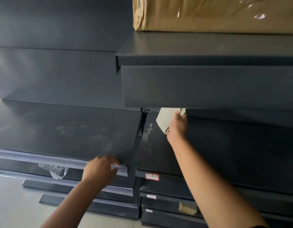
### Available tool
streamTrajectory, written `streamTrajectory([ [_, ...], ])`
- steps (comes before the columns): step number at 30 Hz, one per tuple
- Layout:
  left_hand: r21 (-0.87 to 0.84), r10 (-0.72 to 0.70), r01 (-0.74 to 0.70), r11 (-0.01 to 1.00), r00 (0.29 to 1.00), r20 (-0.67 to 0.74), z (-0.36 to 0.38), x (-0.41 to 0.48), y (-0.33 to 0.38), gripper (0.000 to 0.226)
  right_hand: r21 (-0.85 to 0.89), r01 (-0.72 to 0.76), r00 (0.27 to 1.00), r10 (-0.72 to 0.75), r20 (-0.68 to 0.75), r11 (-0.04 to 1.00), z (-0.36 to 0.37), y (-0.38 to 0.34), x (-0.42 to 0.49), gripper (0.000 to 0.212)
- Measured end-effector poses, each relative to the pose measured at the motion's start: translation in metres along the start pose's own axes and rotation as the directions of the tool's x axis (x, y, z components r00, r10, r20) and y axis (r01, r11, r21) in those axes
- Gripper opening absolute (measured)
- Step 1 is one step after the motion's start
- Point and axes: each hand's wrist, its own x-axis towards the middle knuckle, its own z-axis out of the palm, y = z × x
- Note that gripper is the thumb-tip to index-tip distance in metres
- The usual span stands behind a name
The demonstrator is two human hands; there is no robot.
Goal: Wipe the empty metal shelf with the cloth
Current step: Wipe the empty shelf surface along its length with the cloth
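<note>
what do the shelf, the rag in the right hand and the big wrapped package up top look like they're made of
The shelf looks like sheet metal with a matte dark grey painted finish: thin folded front edges, with pale scuffs showing. The rag in the right hand looks like soft off-white woven cloth, crumpled and limp. The package seems to be brown paper or cardboard under clear glossy plastic film, judging by the bright glints.

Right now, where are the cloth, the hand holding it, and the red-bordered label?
cloth [165, 120], head view, on its flat pale middle.
right hand [177, 127], head view, on the back of the hand.
red-bordered label [152, 176], head view, on its white centre.
</note>
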Motion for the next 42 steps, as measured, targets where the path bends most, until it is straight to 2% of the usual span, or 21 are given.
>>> streamTrajectory([
  [3, 0.011, 0.028, -0.028, 1.000, 0.999, -0.022, 0.000, 0.000, 0.000, 0.021, -0.241, 0.254, 0.957, -0.279, -0.079, 0.937, -0.031, -0.017, 0.031, 0.031],
  [6, 0.027, 0.048, -0.047, 0.998, 0.999, -0.024, -0.001, -0.002, -0.001, 0.023, -0.606, 0.382, 0.890, -0.454, 0.037, 0.698, -0.061, -0.003, 0.051, 0.032],
  [8, 0.026, 0.059, -0.059, 0.998, 0.998, -0.009, -0.002, -0.002, -0.002, 0.024, -0.816, 0.331, 0.914, -0.376, 0.152, 0.473, -0.075, 0.021, 0.057, 0.034],
  [10, 0.013, 0.064, -0.064, 0.998, 0.998, -0.008, -0.003, -0.003, -0.003, 0.023, -0.929, 0.293, 0.935, -0.269, 0.230, 0.226, -0.077, 0.040, 0.051, 0.036],
  [12, 0.009, 0.084, -0.084, 0.996, 0.996, 0.001, -0.004, -0.004, -0.003, 0.024, -0.941, 0.311, 0.930, -0.247, 0.272, 0.136, -0.059, 0.051, 0.037, 0.042],
  [16, 0.050, 0.140, -0.144, 0.988, 0.988, 0.070, -0.005, -0.002, -0.005, 0.031, -0.908, 0.365, 0.931, -0.099, 0.351, 0.205, 0.015, 0.067, -0.003, 0.042],
  [17, 0.054, 0.151, -0.155, 0.986, 0.985, 0.079, -0.005, -0.001, -0.006, 0.032, -0.880, 0.372, 0.926, -0.052, 0.374, 0.296, 0.035, 0.069, -0.013, 0.040],
  [18, 0.053, 0.159, -0.163, 0.985, 0.984, 0.083, -0.006, -0.001, -0.007, 0.033, -0.820, 0.344, 0.924, -0.009, 0.383, 0.457, 0.054, 0.068, -0.022, 0.037],
  [20, 0.043, 0.171, -0.175, 0.984, 0.982, 0.085, -0.009, 0.000, -0.007, 0.031, -0.528, 0.079, 0.940, 0.112, 0.321, 0.846, 0.083, 0.058, -0.037, 0.035],
  [21, 0.040, 0.179, -0.184, 0.982, 0.979, 0.092, -0.010, 0.000, -0.007, 0.030, -0.335, -0.086, 0.945, 0.183, 0.270, 0.938, 0.090, 0.050, -0.040, 0.033],
  [23, 0.041, 0.208, -0.214, 0.976, 0.973, 0.104, -0.011, 0.000, -0.007, 0.028, -0.078, -0.212, 0.960, 0.222, 0.170, 0.974, 0.090, 0.035, -0.042, 0.028],
  [25, 0.037, 0.239, -0.244, 0.969, 0.965, 0.111, -0.011, -0.001, -0.008, 0.029, 0.061, -0.205, 0.975, 0.198, 0.099, 0.977, 0.074, 0.018, -0.038, 0.026],
  [27, 0.038, 0.263, -0.270, 0.962, 0.956, 0.130, -0.012, 0.000, -0.011, 0.033, 0.106, -0.127, 0.991, 0.122, 0.053, 0.986, 0.046, 0.002, -0.033, 0.028],
  [29, 0.050, 0.282, -0.292, 0.955, 0.949, 0.141, -0.012, 0.002, -0.012, 0.035, 0.006, 0.026, 0.999, -0.025, -0.036, 1.000, 0.012, -0.013, -0.029, 0.027],
  [31, 0.056, 0.298, -0.309, 0.950, 0.943, 0.151, -0.012, 0.004, -0.014, 0.037, -0.268, 0.191, 0.970, -0.222, -0.094, 0.945, -0.021, -0.024, -0.030, 0.028],
  [34, 0.049, 0.317, -0.327, 0.944, 0.936, 0.150, -0.011, 0.006, -0.018, 0.038, -0.655, 0.336, 0.907, -0.420, 0.031, 0.677, -0.064, -0.020, -0.043, 0.032],
  [36, 0.035, 0.331, -0.339, 0.940, 0.933, 0.144, -0.012, 0.008, -0.020, 0.038, -0.779, 0.353, 0.919, -0.349, 0.184, 0.518, -0.076, -0.001, -0.059, 0.033],
  [38, 0.024, 0.350, -0.358, 0.933, 0.924, 0.151, -0.011, 0.010, -0.023, 0.038, -0.881, 0.333, 0.941, -0.187, 0.284, 0.337, -0.074, 0.026, -0.080, 0.035],
  [40, 0.030, 0.375, -0.387, 0.922, 0.909, 0.183, -0.011, 0.012, -0.028, 0.042, -0.903, 0.390, 0.918, -0.153, 0.366, 0.181, -0.055, 0.051, -0.105, 0.035],
  [41, 0.031, 0.387, -0.400, 0.916, 0.900, 0.199, -0.011, 0.012, -0.032, 0.046, -0.888, 0.428, 0.900, -0.171, 0.401, 0.171, -0.039, 0.061, -0.118, 0.035],
  [42, 0.027, 0.395, -0.409, 0.912, 0.895, 0.206, -0.010, 0.012, -0.036, 0.050, -0.861, 0.461, 0.886, -0.175, 0.430, 0.214, -0.021, 0.069, -0.130, 0.036],
])
